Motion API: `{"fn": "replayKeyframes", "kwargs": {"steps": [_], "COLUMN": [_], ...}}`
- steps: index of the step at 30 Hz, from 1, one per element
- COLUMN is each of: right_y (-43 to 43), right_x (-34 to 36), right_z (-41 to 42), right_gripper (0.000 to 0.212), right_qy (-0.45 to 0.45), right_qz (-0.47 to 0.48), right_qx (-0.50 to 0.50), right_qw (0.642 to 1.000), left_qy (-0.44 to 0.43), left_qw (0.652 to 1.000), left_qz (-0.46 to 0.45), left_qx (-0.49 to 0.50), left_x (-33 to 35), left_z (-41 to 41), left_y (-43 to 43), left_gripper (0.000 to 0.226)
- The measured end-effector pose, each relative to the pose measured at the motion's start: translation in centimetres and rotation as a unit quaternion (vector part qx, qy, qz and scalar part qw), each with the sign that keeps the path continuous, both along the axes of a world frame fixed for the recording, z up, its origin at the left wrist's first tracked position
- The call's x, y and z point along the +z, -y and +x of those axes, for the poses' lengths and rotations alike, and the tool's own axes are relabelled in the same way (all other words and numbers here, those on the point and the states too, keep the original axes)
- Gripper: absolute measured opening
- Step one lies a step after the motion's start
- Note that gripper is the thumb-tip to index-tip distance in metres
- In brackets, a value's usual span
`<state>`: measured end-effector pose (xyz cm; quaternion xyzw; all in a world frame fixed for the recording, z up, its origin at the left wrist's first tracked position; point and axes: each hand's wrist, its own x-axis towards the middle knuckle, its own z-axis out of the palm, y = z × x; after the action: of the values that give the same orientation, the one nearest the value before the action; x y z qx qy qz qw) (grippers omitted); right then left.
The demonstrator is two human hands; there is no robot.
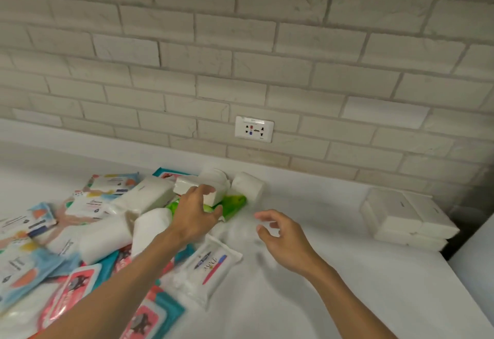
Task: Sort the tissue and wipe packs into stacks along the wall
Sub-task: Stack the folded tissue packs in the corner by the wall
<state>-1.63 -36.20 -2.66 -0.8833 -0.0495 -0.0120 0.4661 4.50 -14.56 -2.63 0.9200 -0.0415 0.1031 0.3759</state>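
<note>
Hands, head view: both were extended over the white table point(320, 298), the left further forward than the right.
Left hand point(196, 217): stretched across the heap, fingers curled over the right end of a white tissue pack point(187, 187) with the thumb below, so it looked to be gripping that pack; the thumb lay over a green pack point(234, 202).
Right hand point(284, 234): hovered just above the table, fingers loosely curled, holding nothing, to the right of the green pack and apart from it.
White tissue pack: lay on top of the heap, near the wall point(267, 44), with other plain white packs point(247, 186) just behind and to its right.
Long axis: ran roughly left to right, nearly along the wall, its right end dipping a little toward the person.
Stack point(409, 221): layered plain white packs against the wall at the far right, well apart from both hands; its packs seemed to point away from the wall, slanting toward the lower right.
Pile point(53, 231): colourful wipe packs mixed with white ones, left of both arms, not yet sorted; a printed wipe pack point(207, 263) lay between the forearms.
Nearer hand: the left was on the pack; the right sat between pack and stack, nearer the stack.
Coming move, as a judgement: the pack would have to travel rightward past the right hand, and probably turn to match the stack's lie.
Socket point(254, 128): on the wall above the white packs.
</note>
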Motion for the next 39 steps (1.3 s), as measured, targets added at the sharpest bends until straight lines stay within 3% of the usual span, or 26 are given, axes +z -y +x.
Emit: {"fn": "replayKeyframes", "kwargs": {"steps": [16, 26, 39], "right_y": [-12.7, -14.3, -14.8], "right_x": [-0.9, -0.3, -0.5], "right_z": [7.8, 13.0, 19.8], "right_gripper": [0.021, 0.026, 0.058], "right_qy": [-0.005, 0.021, -0.198], "right_qz": [0.053, -0.073, -0.146], "right_qx": [-0.036, -0.073, -0.012], "right_qw": [0.998, 0.994, 0.969], "left_qy": [-0.033, -0.099, -0.248], "left_qw": [0.999, 0.993, 0.966], "left_qz": [0.008, 0.047, 0.056], "left_qx": [0.012, 0.044, 0.050], "left_x": [-1.2, -2.2, -3.6], "left_z": [6.2, 9.3, 11.2], "left_y": [-15.0, -16.6, -17.7], "left_gripper": [0.047, 0.062, 0.083]}}
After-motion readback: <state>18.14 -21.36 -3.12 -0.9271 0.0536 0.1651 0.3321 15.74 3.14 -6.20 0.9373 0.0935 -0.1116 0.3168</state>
